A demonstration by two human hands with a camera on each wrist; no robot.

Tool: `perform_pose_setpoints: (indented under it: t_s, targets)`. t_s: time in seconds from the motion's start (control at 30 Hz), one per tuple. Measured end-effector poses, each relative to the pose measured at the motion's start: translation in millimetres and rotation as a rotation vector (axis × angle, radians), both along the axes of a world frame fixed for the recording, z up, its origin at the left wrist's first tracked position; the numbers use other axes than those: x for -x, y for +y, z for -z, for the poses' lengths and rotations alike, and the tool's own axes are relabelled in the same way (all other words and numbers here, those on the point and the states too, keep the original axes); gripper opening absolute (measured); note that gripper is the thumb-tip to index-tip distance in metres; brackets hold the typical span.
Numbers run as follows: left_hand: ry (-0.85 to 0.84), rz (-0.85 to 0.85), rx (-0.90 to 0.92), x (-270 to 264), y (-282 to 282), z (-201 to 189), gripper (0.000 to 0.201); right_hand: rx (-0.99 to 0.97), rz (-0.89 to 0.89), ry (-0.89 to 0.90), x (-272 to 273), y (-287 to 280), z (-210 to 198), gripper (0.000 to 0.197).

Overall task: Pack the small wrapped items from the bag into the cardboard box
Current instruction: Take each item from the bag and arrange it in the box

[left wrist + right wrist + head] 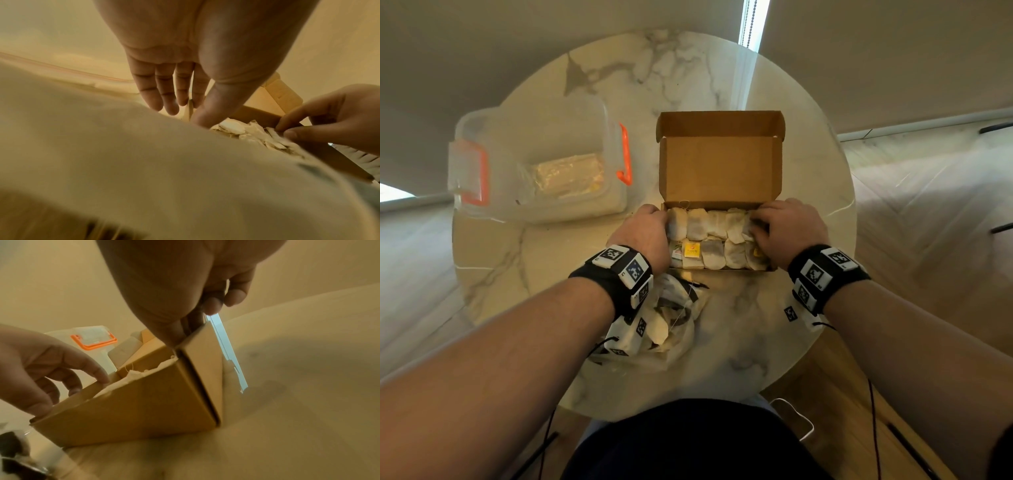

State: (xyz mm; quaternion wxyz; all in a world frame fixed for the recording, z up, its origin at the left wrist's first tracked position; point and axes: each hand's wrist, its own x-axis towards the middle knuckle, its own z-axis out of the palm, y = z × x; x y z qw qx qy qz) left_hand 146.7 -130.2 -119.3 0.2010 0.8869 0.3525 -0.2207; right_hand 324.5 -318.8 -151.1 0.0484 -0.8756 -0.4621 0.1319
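The open cardboard box (719,168) stands mid-table with its lid upright, and two rows of paper tea bags (715,236) fill it. My left hand (654,226) straddles the box's left end wall, with the fingers outside and the thumb (203,113) pressing on the tea bags (234,128) inside. At the right end my right hand (767,226) pinches the edge of a tea bag between thumb and forefinger (287,125). The clear plastic bag (671,325) with several tea bags lies under my left wrist, in front of the box. The right wrist view shows the box (144,402) from its near right corner.
A clear plastic container (544,164) with orange clasps sits left of the box and holds a wrapped pale packet. The round marble table (739,325) has bare surface to the front right and behind the box. Its edge is close on the right.
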Motion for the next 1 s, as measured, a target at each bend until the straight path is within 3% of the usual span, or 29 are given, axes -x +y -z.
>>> perform_pose_setpoints:
  t_s: [0.27, 0.4, 0.53, 0.6, 0.73, 0.8, 0.93, 1.0]
  targets:
    - [-0.046, 0.037, 0.034, 6.5, 5.8, -0.9, 0.056, 0.093, -0.036, -0.019, 4.4, -1.3, -5.0, 0.030]
    - [-0.159, -0.056, 0.108, 25.2, 11.8, -18.0, 0.052, 0.057, 0.039, 0.032, 18.0, 9.9, -24.2, 0.028]
    - [-0.344, -0.142, 0.145, 75.3, 24.1, -39.6, 0.022, -0.116, 0.056, 0.187, 56.4, 18.8, -46.0, 0.024]
    - [-0.381, -0.115, 0.165, 107.1, 29.4, -46.8, 0.017, -0.163, 0.020, 0.229, 83.8, 20.4, -58.2, 0.020]
    - [-0.247, -0.013, 0.219, 165.0, 32.3, -44.2, 0.025, -0.117, -0.070, 0.243, 144.2, 17.5, -73.2, 0.012]
    - [-0.165, -0.004, 0.273, 183.5, 31.8, -37.4, 0.026, -0.066, -0.069, 0.236, 166.9, 13.9, -69.6, 0.017]
    - [-0.114, 0.080, 0.275, 193.5, 27.6, -19.3, 0.073, 0.158, 0.065, 0.291, 190.5, 9.6, -64.0, 0.048]
    - [-0.137, 0.089, 0.264, 192.6, 25.3, -14.0, 0.084, 0.246, 0.104, 0.263, 195.5, 8.8, -63.6, 0.046]
